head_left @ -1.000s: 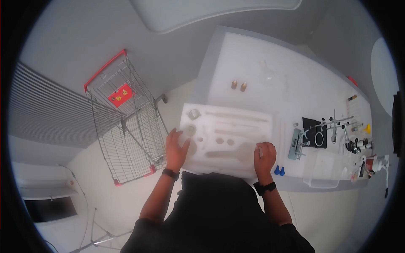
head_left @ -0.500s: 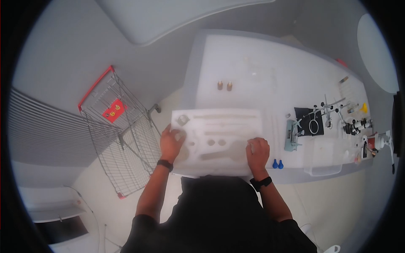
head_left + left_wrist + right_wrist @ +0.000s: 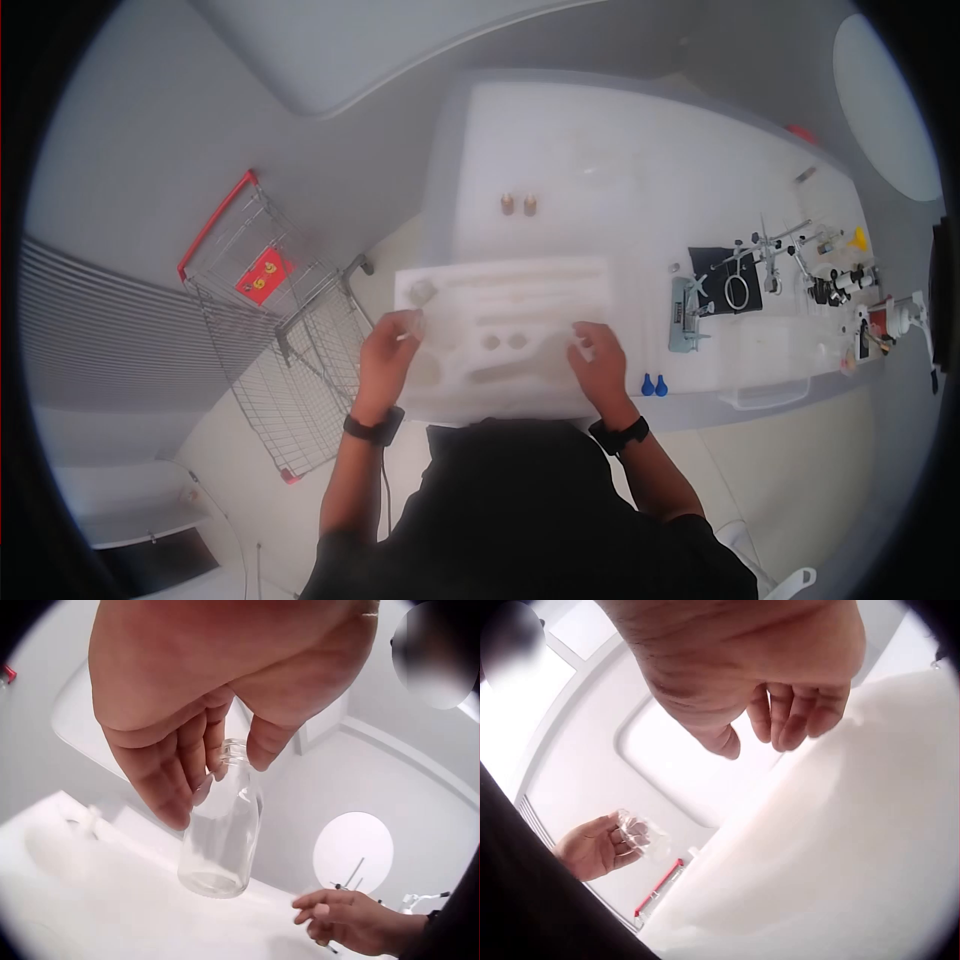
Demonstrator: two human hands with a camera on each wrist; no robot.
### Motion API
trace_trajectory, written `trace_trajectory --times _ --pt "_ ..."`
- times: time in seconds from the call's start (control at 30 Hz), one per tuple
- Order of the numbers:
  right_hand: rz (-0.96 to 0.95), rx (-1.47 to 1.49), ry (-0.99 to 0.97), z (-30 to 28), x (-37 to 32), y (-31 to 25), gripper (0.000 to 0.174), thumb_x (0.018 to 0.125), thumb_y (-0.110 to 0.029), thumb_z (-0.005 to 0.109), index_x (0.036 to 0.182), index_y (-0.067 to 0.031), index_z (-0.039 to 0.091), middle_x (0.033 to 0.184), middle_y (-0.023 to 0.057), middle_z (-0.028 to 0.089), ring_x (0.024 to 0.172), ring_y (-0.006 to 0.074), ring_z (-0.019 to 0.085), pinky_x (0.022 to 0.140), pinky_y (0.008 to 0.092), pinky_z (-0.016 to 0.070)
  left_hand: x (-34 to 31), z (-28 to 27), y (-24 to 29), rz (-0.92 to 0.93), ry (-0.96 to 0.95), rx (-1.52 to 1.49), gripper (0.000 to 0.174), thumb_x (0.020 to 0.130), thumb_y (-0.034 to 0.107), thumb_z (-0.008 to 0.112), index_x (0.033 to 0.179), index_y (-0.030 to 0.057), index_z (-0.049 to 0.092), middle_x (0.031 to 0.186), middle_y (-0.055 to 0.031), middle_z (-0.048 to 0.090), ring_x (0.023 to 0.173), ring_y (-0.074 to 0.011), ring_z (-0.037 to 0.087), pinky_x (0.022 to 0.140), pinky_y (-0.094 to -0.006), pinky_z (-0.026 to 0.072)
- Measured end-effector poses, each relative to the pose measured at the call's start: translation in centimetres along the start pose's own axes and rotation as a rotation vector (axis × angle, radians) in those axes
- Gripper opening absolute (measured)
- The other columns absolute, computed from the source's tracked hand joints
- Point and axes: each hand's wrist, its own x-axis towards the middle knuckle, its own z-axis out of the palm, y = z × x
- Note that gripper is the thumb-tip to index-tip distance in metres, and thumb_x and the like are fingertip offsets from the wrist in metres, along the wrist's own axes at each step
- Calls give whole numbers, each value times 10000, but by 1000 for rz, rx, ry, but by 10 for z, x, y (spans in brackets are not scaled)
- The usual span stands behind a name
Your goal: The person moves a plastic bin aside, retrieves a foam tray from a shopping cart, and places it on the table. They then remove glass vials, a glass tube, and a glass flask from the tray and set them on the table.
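Observation:
A clear glass bottle (image 3: 221, 840) hangs upright, slightly tilted, from my left hand (image 3: 232, 682); thumb and fingers pinch its threaded neck. The right wrist view shows the same bottle (image 3: 646, 838) held out from the left hand (image 3: 596, 849). In the head view, my left hand (image 3: 385, 365) is above the left side of a white foam tray (image 3: 450, 398) with shaped recesses. My right hand (image 3: 600, 370) hovers over the tray's right part, fingers loosely bent, thumb apart, nothing between them (image 3: 757, 682).
Two small brown bottles (image 3: 519, 205) stand behind the tray on the white table (image 3: 620, 130). To the right are blue bulbs (image 3: 654, 385), a teal scale (image 3: 685, 315), metal stands and clamps (image 3: 768, 260), and a clear plastic bin (image 3: 770, 385). A shopping cart (image 3: 290, 370) stands left.
The head view has shifted. My left hand has lifted from the tray's left recesses with the glass bottle in its fingers. My right hand has moved slightly inward over the tray.

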Motion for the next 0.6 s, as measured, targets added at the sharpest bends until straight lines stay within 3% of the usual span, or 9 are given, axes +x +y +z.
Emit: trace_trajectory --times 0.03,0.1,0.13,0.2,0.3,0.43,0.53,0.6 --pt "123 182 -124 -2 1 -14 423 943 -234 889 1329 -103 772 1195 70 753 954 245 715 856 395 591 -4 12 8 15 -56 -12 287 1103 81 754 1373 -10 725 1344 -87 788 1168 -157 739 1024 -333 601" --pt "-23 191 -259 0 2 -30 599 942 -222 902 1498 -114 707 1277 53 746 874 188 694 786 340 576 -10 33 19 13 -187 -5 302 1085 68 772 1380 16 737 1453 -109 759 1248 -170 738 1036 -346 628" --pt "-24 183 -253 -1 4 -44 599 942 -222 902 1498 -114 707 1277 53 746 874 188 694 786 340 576 -13 45 26 14 -241 17 315 1078 70 781 1387 27 739 1469 -110 752 1265 -176 734 1028 -350 635" --pt "-11 282 -468 0 7 -69 772 931 -270 918 1630 -137 615 1351 63 728 863 187 691 807 341 587 -17 66 28 4 -324 37 353 1073 24 783 1420 47 717 1547 -119 704 1358 -200 699 1062 -355 622" --pt "-96 172 -523 5 12 -82 883 933 -319 920 1708 -151 535 1387 63 720 836 188 687 803 343 595 -18 86 36 32 -378 62 381 1054 26 805 1424 53 717 1572 -120 677 1367 -229 703 1072 -377 631" --pt "-107 110 -525 12 20 -74 700 948 -313 896 1569 -125 633 1378 62 726 818 199 705 793 352 602 -16 92 41 50 -369 85 413 1036 28 820 1437 50 720 1571 -134 676 1346 -251 724 1087 -390 632" --pt "-110 109 -511 15 26 -70 649 948 -369 887 1493 -123 634 1340 80 739 813 236 767 802 408 634 -14 91 34 67 -299 67 409 1043 20 808 1442 34 725 1512 -130 717 1324 -233 732 1091 -382 623" --pt "-56 124 -466 11 40 -68 636 942 -353 896 1479 -120 647 1285 78 751 799 227 759 790 398 631 -9 81 22 83 -226 92 407 1047 15 799 1447 27 724 1475 -127 736 1315 -227 735 1089 -375 618"
